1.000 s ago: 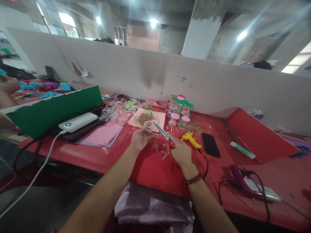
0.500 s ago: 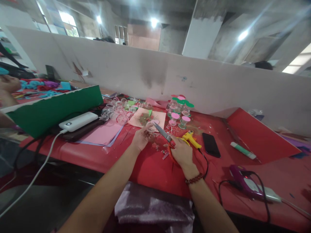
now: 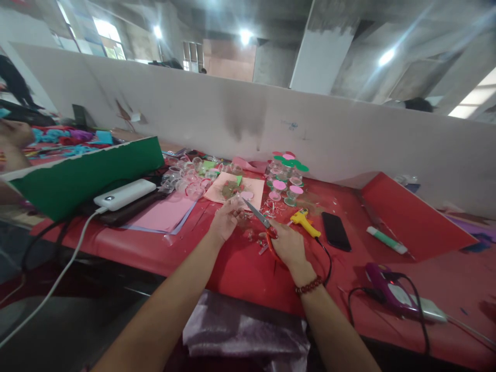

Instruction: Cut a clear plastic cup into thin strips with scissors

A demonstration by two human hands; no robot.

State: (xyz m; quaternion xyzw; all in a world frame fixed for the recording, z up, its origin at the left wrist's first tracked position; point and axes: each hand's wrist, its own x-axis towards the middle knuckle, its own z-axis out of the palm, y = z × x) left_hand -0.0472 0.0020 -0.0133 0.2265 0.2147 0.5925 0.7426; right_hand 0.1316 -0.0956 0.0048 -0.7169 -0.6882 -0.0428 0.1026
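Note:
My left hand (image 3: pixel 225 221) is closed, its fingertips pinching a small clear plastic cup (image 3: pixel 237 200). In my right hand (image 3: pixel 290 242) is a pair of scissors (image 3: pixel 259 213) with orange handles, its blades pointing up and left toward the cup. The blade tips lie close to the cup; whether they touch it I cannot tell. Beyond both hands, a pale peach sheet (image 3: pixel 256 187) carries a pile of brownish and reddish bits and a pink paper disc (image 3: pixel 247 195). Small clippings (image 3: pixel 253 237) lie scattered on the red table between my hands.
Clear cups (image 3: pixel 184 178) are heaped at left; others stand stacked with pink and green discs (image 3: pixel 296 189). Right are a yellow glue gun (image 3: pixel 306 222), phone (image 3: pixel 336 231) and purple power strip (image 3: pixel 395 292). A green board (image 3: pixel 89 175) and white power bank (image 3: pixel 124 194) stand left.
The clear cup has turned and shifted slightly left in my left hand's fingers. My right hand and the scissors have moved slightly left, and the yellow loop by that hand no longer shows.

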